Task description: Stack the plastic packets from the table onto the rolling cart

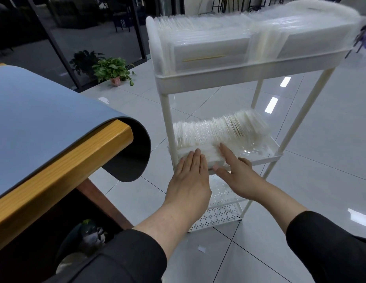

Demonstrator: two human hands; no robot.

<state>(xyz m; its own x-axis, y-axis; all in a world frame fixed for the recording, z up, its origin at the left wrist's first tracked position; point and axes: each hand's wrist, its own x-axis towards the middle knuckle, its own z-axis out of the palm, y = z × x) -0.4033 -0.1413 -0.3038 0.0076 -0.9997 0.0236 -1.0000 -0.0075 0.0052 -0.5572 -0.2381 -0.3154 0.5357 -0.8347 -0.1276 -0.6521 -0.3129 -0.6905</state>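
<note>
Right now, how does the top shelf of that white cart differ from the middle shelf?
The top shelf is packed with packets from end to end; the middle shelf has bare space at its right end. No hand is at the top shelf, while the left hand and right hand press the middle shelf's packets. Both hold upright clear packets.

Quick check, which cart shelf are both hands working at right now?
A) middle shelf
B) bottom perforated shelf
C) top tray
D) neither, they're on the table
A: the left hand and the right hand both reach flat-fingered to the front stack of packets on the middle shelf of the cart, below the full top tray.
</note>
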